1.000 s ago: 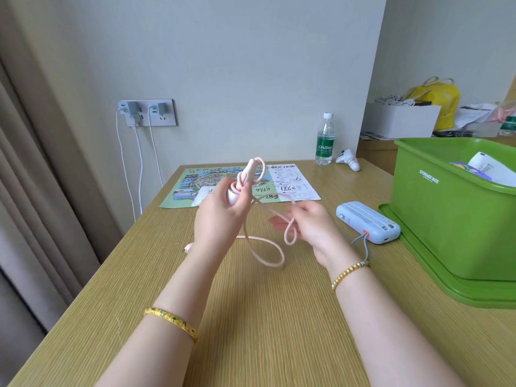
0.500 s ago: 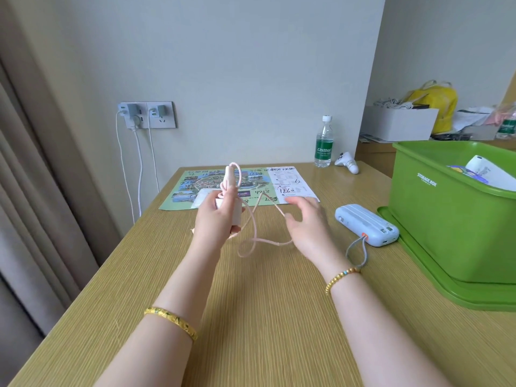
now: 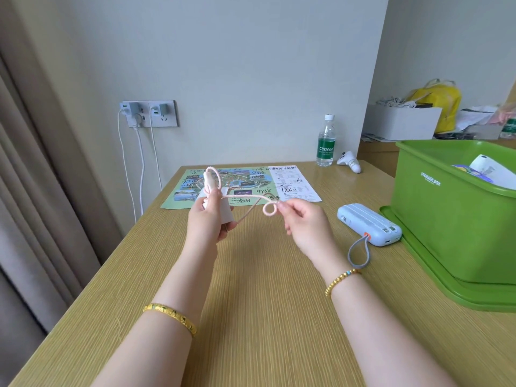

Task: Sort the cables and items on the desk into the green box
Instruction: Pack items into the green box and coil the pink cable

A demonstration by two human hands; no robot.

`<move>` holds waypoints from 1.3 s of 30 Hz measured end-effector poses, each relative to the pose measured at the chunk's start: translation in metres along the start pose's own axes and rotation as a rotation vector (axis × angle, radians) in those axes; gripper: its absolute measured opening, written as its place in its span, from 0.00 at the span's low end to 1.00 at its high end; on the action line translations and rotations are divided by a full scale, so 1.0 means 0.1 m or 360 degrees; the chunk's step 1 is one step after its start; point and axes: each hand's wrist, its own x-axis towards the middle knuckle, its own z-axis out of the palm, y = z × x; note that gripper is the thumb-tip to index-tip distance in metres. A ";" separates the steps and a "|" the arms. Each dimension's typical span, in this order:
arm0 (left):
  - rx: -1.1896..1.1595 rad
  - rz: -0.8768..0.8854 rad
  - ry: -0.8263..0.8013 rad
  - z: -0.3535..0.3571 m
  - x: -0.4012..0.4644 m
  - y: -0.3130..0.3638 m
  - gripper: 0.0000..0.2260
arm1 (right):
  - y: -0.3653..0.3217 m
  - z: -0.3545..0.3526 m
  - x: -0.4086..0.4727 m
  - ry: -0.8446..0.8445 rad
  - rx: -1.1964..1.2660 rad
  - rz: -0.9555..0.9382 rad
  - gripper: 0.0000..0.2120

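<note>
Head view: left hand (image 3: 208,223) grips a white charger plug; its thin pink braided cable (image 3: 245,197) runs rightwards to a loop pinched by right hand (image 3: 304,227), nearer the green plastic box (image 3: 435,219)

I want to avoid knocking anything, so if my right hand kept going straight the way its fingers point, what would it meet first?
The right hand points up-left along the pink cable it pinches, so it would probably meet the left hand holding the other end first. Depth is unclear from this one view.
</note>
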 end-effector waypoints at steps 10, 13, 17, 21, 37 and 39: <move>-0.0264 -0.0523 0.0159 0.00 0.12 -0.02 0.18 | 0.01 -0.13 0.07 0.0225 0.1269 0.0421 0.11; -0.0209 -0.0387 0.0252 -0.05 0.12 0.00 0.15 | 0.04 -0.19 0.07 -0.0091 0.0816 0.0393 0.09; 0.0086 -0.0078 0.0190 -0.06 0.07 0.02 0.15 | 0.04 -0.14 0.02 -0.0588 0.0512 0.0459 0.16; 0.0194 0.0175 -0.0094 0.05 -0.07 0.04 0.10 | 0.05 -0.03 0.00 -0.0576 0.0409 0.0403 0.12; 0.0340 0.0111 -0.1286 0.00 -0.21 0.14 0.18 | 0.05 -0.17 0.05 -0.0537 0.0752 0.0763 0.09; 0.0644 0.0089 -0.1509 -0.08 -0.22 0.16 0.15 | 0.07 -0.20 0.06 -0.0482 0.0660 0.0777 0.11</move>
